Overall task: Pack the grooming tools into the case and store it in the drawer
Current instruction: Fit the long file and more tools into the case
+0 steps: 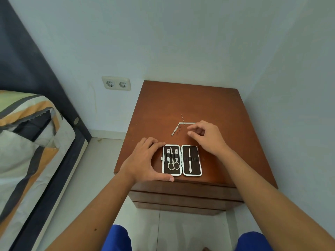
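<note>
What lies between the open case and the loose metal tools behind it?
In the head view, only bare nightstand top separates the case from the loose tools.

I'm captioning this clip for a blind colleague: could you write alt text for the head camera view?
An open grooming case lies on a wooden nightstand, scissors and clippers strapped in its left half, one slim tool in its right. The left hand steadies the case's left edge; the right hand reaches toward loose metal tools behind it.

One open black hinged case with a white rim held four silver metal tools; three thin silver metal tools lay loose on the brown wooden bench.
</note>
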`<action>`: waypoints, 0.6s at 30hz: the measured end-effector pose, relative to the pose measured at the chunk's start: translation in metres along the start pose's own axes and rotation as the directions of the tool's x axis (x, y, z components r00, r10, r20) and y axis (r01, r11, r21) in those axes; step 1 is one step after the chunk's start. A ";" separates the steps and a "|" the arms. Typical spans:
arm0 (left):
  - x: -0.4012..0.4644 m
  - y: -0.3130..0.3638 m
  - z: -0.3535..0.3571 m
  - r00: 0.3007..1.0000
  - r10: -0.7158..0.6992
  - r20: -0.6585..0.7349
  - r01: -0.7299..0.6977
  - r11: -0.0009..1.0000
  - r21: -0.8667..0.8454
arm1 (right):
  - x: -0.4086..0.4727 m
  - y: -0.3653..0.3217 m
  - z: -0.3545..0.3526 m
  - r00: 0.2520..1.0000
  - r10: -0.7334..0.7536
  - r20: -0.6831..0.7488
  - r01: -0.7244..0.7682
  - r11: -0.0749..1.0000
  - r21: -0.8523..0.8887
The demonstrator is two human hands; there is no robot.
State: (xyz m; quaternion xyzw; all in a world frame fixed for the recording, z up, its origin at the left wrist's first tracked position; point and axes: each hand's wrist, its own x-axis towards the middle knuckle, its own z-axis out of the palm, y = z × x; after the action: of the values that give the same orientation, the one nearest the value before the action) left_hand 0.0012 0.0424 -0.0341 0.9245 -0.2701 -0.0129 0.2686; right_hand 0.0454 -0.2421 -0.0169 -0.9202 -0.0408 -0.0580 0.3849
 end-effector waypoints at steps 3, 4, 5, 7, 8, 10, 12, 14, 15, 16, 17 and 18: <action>0.000 -0.001 0.000 1.000 -0.001 0.007 0.001 1.000 0.002 | 0.022 -0.003 0.006 0.999 -0.034 0.015 0.035 0.998 -0.051; 0.001 -0.001 0.000 1.000 -0.003 0.011 0.003 1.000 0.003 | 0.027 -0.006 0.009 0.998 -0.053 0.038 0.055 0.996 -0.064; 0.001 -0.001 -0.001 1.000 -0.004 0.014 0.004 1.000 0.005 | 0.031 -0.009 0.012 0.996 -0.069 0.060 0.074 0.994 -0.078; 0.001 0.000 -0.001 1.000 -0.003 0.012 0.003 1.000 0.010 | 0.038 -0.013 0.017 0.993 -0.090 0.080 0.099 0.989 -0.113; 0.001 -0.001 -0.001 1.000 -0.002 0.009 0.002 1.000 0.011 | 0.041 -0.013 0.019 0.992 -0.092 0.082 0.102 0.987 -0.126; 0.001 -0.001 -0.001 1.000 0.000 0.003 0.000 1.000 0.009 | 0.046 -0.012 0.023 0.992 -0.085 0.089 0.097 0.986 -0.133; 0.001 0.000 0.000 1.000 -0.002 0.008 0.002 1.000 0.003 | 0.050 -0.008 0.025 0.994 -0.056 0.099 0.072 0.984 -0.163; 0.001 0.000 -0.001 1.000 -0.002 0.005 0.002 1.000 0.000 | 0.051 -0.005 0.027 0.997 0.004 0.079 0.013 0.978 -0.209; 0.001 0.000 -0.001 1.000 -0.003 0.006 0.003 1.000 0.001 | 0.050 -0.004 0.027 0.997 0.030 0.066 -0.016 0.977 -0.211; 0.001 0.000 -0.001 1.000 -0.005 0.009 0.005 1.000 0.001 | 0.049 -0.003 0.028 0.997 0.043 0.057 -0.030 0.979 -0.204; 0.001 0.000 -0.001 1.000 -0.005 0.010 0.005 1.000 0.002 | 0.049 -0.002 0.029 0.998 0.044 0.055 -0.032 0.980 -0.196; 0.001 0.000 -0.001 1.000 -0.006 0.012 0.006 1.000 0.003 | 0.048 -0.003 0.030 0.997 0.042 0.058 -0.030 0.981 -0.191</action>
State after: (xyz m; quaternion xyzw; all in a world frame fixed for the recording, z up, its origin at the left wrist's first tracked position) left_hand 0.0021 0.0429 -0.0331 0.9257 -0.2688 -0.0188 0.2655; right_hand 0.0953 -0.2175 -0.0291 -0.9547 -0.0304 -0.0262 0.2947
